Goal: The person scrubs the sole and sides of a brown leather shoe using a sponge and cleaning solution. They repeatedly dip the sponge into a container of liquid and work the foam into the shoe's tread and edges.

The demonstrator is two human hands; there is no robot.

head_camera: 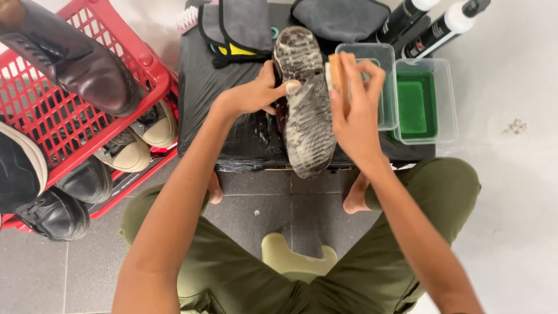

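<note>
Green liquid [416,102] fills clear tub [447,104]; brush [336,72] beside sole [305,104].

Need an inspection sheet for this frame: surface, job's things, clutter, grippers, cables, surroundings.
Surface: black-wrapped stand, wet and soapy near the shoe.
Job's things: shoe lies sole up, sole covered in suds; brush at its right edge.
Clutter: two clear tubs, one with green liquid; grey cloths; two bottles; white brush at the back.
Grippers: left hand steadies the shoe, thumb on the sole; right hand grips the brush.
Cables: nothing seen.
Surroundings: red basket of shoes on the left; grey tiled floor; pale stool under the person.
</note>
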